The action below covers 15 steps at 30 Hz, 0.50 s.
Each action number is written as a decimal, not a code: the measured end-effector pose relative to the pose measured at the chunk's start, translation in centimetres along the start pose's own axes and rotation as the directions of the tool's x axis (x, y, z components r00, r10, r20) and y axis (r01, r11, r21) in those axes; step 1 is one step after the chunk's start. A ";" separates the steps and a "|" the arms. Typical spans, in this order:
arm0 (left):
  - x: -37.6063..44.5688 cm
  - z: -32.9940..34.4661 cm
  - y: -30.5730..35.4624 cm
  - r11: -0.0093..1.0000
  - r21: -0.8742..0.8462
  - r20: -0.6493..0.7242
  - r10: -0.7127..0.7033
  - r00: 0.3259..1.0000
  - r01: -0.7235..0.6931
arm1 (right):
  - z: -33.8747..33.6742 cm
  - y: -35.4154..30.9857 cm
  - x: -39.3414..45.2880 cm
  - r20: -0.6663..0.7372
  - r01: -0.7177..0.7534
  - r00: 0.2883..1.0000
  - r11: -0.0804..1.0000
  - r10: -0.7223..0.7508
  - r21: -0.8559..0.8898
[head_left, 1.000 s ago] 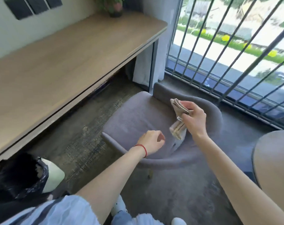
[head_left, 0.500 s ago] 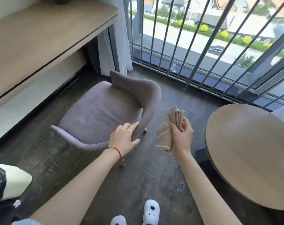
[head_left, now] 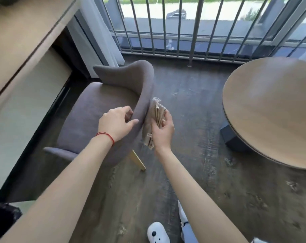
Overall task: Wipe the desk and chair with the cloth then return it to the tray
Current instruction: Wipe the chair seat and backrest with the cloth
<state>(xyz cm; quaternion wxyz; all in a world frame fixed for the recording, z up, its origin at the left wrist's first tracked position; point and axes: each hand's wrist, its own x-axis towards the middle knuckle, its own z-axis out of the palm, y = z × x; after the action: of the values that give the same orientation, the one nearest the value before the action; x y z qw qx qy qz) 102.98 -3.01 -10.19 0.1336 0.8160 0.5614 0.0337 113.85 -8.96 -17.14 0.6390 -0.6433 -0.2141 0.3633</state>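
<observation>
A: What's different from a moment ago?

B: A second back the right hand (head_left: 162, 130) held the folded cloth (head_left: 152, 120) over the seat. Now it presses the cloth against the outer side of the grey armchair (head_left: 99, 109) backrest, and the left hand (head_left: 116, 124) has gone from a loose fist over the seat to gripping the top edge of the backrest.

A: So the wiping has moved on?

B: I'd judge so: seat done, outer back in hand. No tray is in view, so the return is yet to come.

A: How are the fingers set?

B: The left fingers (head_left: 127, 109) curl over the rim with the thumb on the outside, clamped on the chair. The right fingers are closed on the cloth, holding it flat to the fabric.

A: Materials?

B: The cloth is beige, folded in several layers, with a frayed-looking corner at the top. The chair is a curved shell in matte grey upholstery on a pale wooden leg (head_left: 137, 160). The desk surface (head_left: 17, 37) at the left is light wood, as is the round table (head_left: 274, 109) on the right. The floor (head_left: 192, 181) is dark, worn-looking board.
</observation>
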 end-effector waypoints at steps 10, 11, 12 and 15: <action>-0.3 0.4 -0.1 0.999 -0.036 -0.021 -0.040 0.999 0.039 | -2.2 0.0 -0.8 0.059 0.051 0.997 0.990 -0.043 -0.133; -0.3 0.5 -0.1 0.998 -0.037 -0.022 -0.044 0.999 0.043 | -1.9 -0.2 0.0 0.020 0.063 0.998 0.991 -0.062 -0.119; -0.2 0.5 -0.1 0.998 -0.038 -0.026 -0.047 0.999 0.046 | -1.3 -0.5 0.7 0.010 0.084 0.996 0.990 -0.083 -0.117; -0.1 0.6 -0.2 0.997 -0.048 -0.026 -0.057 0.998 0.056 | 0.9 -0.7 0.6 0.026 0.115 0.993 0.984 -0.112 -0.136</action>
<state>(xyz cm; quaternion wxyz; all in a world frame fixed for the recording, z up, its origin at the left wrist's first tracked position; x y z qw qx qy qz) 102.83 -3.13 -10.79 0.1461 0.7959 0.5850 0.0542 113.67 -7.86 -16.54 0.6107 -0.6692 -0.2808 0.3167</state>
